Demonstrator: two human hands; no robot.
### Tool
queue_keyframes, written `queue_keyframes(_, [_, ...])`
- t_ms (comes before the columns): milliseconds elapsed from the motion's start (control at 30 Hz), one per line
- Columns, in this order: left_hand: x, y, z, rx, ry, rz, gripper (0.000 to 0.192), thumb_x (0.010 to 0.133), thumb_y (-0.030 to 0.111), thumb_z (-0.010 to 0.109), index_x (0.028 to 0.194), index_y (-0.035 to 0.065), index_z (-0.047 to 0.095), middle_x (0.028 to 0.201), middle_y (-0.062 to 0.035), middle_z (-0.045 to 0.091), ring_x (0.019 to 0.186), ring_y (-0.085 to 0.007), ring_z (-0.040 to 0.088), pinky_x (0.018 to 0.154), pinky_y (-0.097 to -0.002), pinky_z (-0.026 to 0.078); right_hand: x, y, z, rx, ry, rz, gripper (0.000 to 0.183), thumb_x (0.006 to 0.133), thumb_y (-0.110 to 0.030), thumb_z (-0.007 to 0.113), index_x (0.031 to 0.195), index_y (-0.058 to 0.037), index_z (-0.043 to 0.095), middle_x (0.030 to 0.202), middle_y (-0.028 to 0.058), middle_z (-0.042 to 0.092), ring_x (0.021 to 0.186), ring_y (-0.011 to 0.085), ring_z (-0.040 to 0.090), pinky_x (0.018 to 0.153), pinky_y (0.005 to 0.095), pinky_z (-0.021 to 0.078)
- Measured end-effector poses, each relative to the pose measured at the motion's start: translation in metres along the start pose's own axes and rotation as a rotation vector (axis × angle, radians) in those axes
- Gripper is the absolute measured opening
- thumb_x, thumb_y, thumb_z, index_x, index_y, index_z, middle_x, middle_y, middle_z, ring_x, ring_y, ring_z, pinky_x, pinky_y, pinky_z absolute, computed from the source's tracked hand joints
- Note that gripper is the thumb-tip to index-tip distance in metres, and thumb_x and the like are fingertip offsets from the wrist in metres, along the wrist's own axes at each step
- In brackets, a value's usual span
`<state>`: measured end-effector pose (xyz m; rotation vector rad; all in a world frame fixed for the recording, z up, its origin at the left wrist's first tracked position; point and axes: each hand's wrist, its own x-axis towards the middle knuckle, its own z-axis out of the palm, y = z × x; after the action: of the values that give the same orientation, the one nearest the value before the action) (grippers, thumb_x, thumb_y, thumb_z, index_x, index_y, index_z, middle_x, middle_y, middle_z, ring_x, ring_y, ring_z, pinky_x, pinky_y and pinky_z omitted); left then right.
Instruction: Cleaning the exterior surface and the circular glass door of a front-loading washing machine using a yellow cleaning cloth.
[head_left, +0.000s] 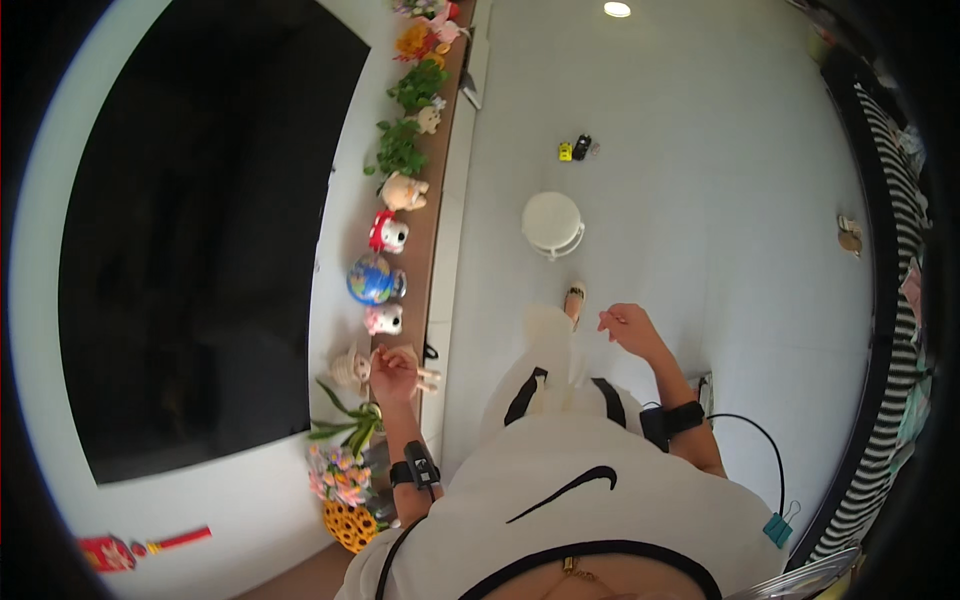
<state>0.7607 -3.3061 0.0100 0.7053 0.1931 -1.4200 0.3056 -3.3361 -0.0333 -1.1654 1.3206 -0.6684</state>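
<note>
My left hand (394, 370) is raised over the edge of the long wooden shelf (435, 202), in front of a doll in a knitted hat (351, 369); its fingers are loosely curled and it shows nothing in its grip. A white-and-pink plush dog (384, 319) and a globe (370, 279) stand beyond it along the shelf. My right hand (628, 330) hangs in the air over the grey floor, near my shoe (575, 298). Its fingers are bent, and I see nothing held. Straps with small black devices are on both arms.
A round white stool (552, 223) stands on the floor ahead. Past it lie a yellow toy car (565, 151) and a black toy car (581, 147). A large dark television (202, 240) is on the left wall. A bed with a striped cover (892, 300) runs along the right.
</note>
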Motion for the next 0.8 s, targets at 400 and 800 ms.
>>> queue_keyframes(400, [0.393,-0.251,0.325,0.185,-0.164,-0.459,0.012,0.09,0.016,0.052,0.087,0.0072,0.06,0.064,-0.0001,0.052,0.054,-0.0121,0.044,0.073,-0.0284,0.049,0.185,-0.04,-0.238,0.064,0.434,0.151,0.029,0.088,-0.02,0.053,0.075,0.0038,0.061,0.066,0.0087,0.064,0.054,0.0127,0.058,0.051,0.0266,0.0448])
queue_keyframes(800, [0.587,-0.431,0.52,0.104,0.021,-0.409,0.007,0.088,0.015,0.055,0.086,0.0094,0.059,0.063,0.0027,0.049,0.054,-0.0114,0.044,0.066,-0.0291,0.048,0.483,-0.153,-0.536,-0.113,0.25,0.107,0.025,0.088,-0.017,0.051,0.078,0.002,0.063,0.065,0.0082,0.062,0.058,0.0138,0.059,0.055,0.0286,0.0471])
